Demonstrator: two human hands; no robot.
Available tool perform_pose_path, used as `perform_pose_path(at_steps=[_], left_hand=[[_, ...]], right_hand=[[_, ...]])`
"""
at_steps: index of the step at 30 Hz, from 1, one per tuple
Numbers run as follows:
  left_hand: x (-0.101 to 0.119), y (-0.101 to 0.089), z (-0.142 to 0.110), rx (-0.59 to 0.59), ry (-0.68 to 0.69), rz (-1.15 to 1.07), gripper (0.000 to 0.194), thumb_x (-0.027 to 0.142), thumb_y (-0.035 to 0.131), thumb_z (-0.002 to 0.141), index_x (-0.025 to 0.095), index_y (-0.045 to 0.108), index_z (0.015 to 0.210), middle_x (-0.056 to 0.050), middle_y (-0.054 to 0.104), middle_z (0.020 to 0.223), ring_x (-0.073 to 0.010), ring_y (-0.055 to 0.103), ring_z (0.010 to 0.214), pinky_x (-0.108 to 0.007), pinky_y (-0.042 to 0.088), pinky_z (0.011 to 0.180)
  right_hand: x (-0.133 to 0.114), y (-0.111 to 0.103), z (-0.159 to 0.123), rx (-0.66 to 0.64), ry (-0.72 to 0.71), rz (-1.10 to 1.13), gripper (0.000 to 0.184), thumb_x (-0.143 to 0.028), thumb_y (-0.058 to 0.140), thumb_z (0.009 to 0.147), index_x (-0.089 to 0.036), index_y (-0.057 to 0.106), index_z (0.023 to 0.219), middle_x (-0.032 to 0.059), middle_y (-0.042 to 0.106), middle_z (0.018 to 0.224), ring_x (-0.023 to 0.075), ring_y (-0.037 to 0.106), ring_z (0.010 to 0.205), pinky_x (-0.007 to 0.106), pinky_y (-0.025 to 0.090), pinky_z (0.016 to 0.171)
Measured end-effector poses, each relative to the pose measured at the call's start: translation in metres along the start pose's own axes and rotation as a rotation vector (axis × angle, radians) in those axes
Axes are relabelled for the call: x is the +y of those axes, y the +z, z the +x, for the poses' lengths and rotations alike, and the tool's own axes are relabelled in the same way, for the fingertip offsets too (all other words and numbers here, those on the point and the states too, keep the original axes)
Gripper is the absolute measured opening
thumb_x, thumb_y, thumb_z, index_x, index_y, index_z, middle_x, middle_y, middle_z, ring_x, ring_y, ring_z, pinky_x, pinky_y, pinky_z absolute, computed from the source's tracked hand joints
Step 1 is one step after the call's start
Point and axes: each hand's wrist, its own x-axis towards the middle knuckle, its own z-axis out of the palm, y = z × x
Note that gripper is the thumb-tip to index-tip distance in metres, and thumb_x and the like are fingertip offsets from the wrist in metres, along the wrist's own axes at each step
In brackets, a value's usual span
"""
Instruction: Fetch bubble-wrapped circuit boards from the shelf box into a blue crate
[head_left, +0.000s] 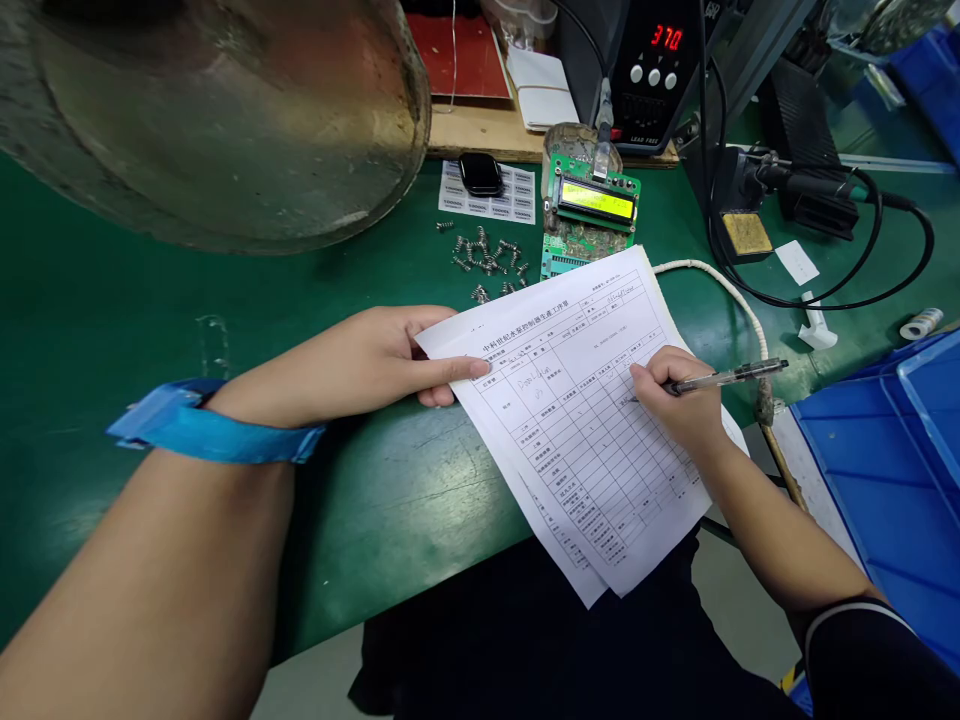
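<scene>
A printed form (555,400) with a table and handwriting lies tilted over the front edge of the green bench, with another sheet under it. My left hand (397,360) grips its upper left side, thumb on top and fingers beneath. On the right part of the form rests my right hand (682,395), closed round a pen (739,375) whose tip is on the table's cells. A blue wrist strap (225,430) circles my left wrist. Just beyond the sheets sits a green circuit board with a lit display (596,200).
Several small springs (484,250) lie behind the form, near a label sheet (517,195) with a black object (480,173) on it. A soldering station (652,80) reads 370. Its iron (810,182) and cable are at right. Blue bins (885,420) stand at the right; a large round cover (225,110) overhangs the left.
</scene>
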Motion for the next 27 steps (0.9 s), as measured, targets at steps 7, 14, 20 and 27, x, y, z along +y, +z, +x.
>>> perform_pose_path(at_steps=[7, 14, 20, 27], left_hand=[[-0.0014, 0.0000, 0.0002, 0.000, -0.022, 0.001, 0.048, 0.055, 0.070, 0.062, 0.019, 0.061, 0.091, 0.002, 0.064, 0.057, -0.0125, 0.060, 0.052, -0.019, 0.044, 0.047], [-0.0030, 0.0003, 0.0020, 0.002, -0.020, 0.004, 0.049, 0.057, 0.071, 0.061, 0.020, 0.060, 0.091, 0.004, 0.064, 0.056, -0.0114, 0.058, 0.050, -0.018, 0.043, 0.045], [-0.0022, 0.0006, 0.0014, -0.007, -0.005, 0.002, 0.044, 0.055, 0.069, 0.063, 0.020, 0.060, 0.088, 0.003, 0.064, 0.056, -0.0115, 0.058, 0.051, -0.018, 0.043, 0.047], [-0.0033, -0.0001, 0.0016, -0.001, -0.015, 0.004, 0.045, 0.055, 0.070, 0.062, 0.019, 0.061, 0.088, 0.003, 0.063, 0.057, -0.0128, 0.059, 0.053, -0.020, 0.044, 0.048]], right_hand=[[-0.0004, 0.0007, -0.0004, 0.032, 0.015, -0.012, 0.039, -0.019, 0.059, 0.080, -0.022, 0.030, 0.053, -0.0046, 0.040, 0.051, 0.0107, 0.041, 0.052, 0.028, 0.035, 0.050], [-0.0008, 0.0001, 0.0007, 0.021, 0.006, 0.003, 0.039, -0.017, 0.058, 0.079, -0.021, 0.029, 0.053, -0.0051, 0.038, 0.050, 0.0100, 0.039, 0.051, 0.028, 0.034, 0.050], [-0.0018, -0.0004, 0.0006, 0.003, 0.005, -0.016, 0.039, -0.020, 0.059, 0.080, -0.021, 0.031, 0.053, -0.0047, 0.040, 0.050, 0.0103, 0.040, 0.051, 0.028, 0.035, 0.050], [-0.0014, 0.0000, 0.0002, 0.036, 0.021, -0.016, 0.039, -0.019, 0.059, 0.080, -0.021, 0.030, 0.053, -0.0048, 0.039, 0.050, 0.0102, 0.040, 0.051, 0.028, 0.035, 0.050]])
